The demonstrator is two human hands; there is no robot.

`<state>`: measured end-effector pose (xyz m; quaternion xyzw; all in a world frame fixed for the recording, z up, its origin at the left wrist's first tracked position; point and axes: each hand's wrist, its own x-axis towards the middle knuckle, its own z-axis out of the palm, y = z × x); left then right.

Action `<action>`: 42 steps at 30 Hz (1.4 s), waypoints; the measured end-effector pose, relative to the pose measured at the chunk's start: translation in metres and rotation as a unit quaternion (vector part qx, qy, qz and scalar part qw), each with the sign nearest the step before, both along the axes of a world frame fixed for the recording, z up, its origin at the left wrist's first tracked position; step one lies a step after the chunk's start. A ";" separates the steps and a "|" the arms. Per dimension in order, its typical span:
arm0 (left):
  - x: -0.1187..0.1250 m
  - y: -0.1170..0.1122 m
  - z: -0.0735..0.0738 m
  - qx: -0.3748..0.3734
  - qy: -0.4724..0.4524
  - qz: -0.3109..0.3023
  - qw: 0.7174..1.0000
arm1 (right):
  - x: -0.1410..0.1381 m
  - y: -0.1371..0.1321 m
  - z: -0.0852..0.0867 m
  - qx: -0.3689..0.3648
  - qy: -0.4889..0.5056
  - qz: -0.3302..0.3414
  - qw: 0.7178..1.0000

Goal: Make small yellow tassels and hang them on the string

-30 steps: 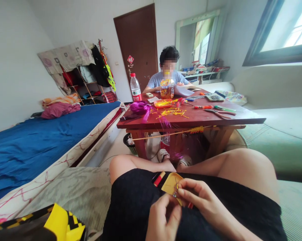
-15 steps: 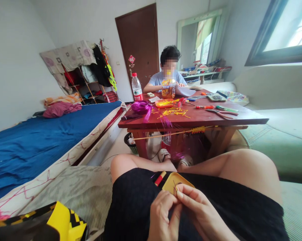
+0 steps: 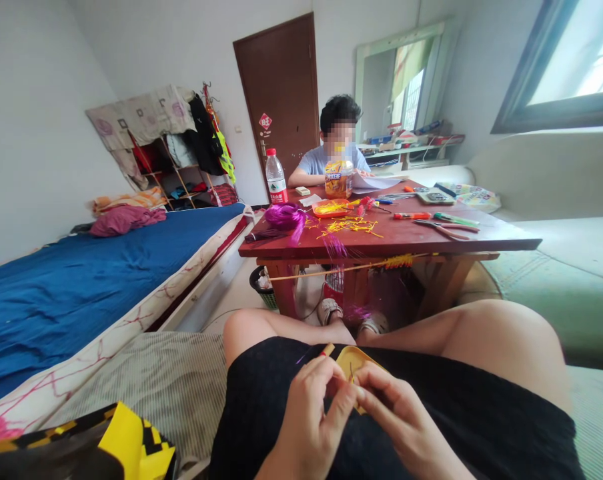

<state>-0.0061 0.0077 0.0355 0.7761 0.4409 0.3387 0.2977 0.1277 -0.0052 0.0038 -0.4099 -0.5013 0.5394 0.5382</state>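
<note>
My left hand [image 3: 309,417] and my right hand [image 3: 399,420] meet in my lap over my black shorts [image 3: 261,400]. Both pinch at a small yellow piece [image 3: 349,360] with fine threads; the fingers of each are pressed together on it. A thin red and yellow stick [image 3: 326,349] pokes out just above my left fingers. My bare knees lie on either side.
A red low table [image 3: 406,237] stands ahead with purple thread [image 3: 284,217], yellow scraps [image 3: 349,227], scissors [image 3: 441,229], a water bottle [image 3: 275,177] and a juice bottle [image 3: 335,179]. Another person sits behind it. A blue bed [image 3: 81,280] lies left, a green sofa [image 3: 556,267] right.
My left hand has risen and moved forward over the yellow piece, covering most of the red stick. The view has shifted slightly.
</note>
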 end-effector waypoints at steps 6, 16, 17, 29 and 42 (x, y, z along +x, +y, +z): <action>0.003 -0.001 0.001 -0.005 -0.009 0.011 1.000 | -0.002 -0.005 -0.002 0.007 -0.079 0.001 0.997; 0.003 0.003 -0.002 -0.091 0.002 0.000 0.996 | 0.000 -0.007 -0.013 0.060 -0.183 -0.028 0.981; 0.002 0.003 -0.001 -0.080 0.030 -0.009 0.996 | 0.001 -0.007 -0.016 0.075 -0.199 -0.028 0.977; 0.004 0.007 -0.010 -0.096 0.050 0.007 0.994 | 0.001 -0.007 0.000 0.115 -0.330 -0.035 0.936; 0.007 0.011 -0.019 -0.340 -0.196 -0.020 0.920 | 0.003 -0.008 0.001 0.361 -0.490 -0.147 0.780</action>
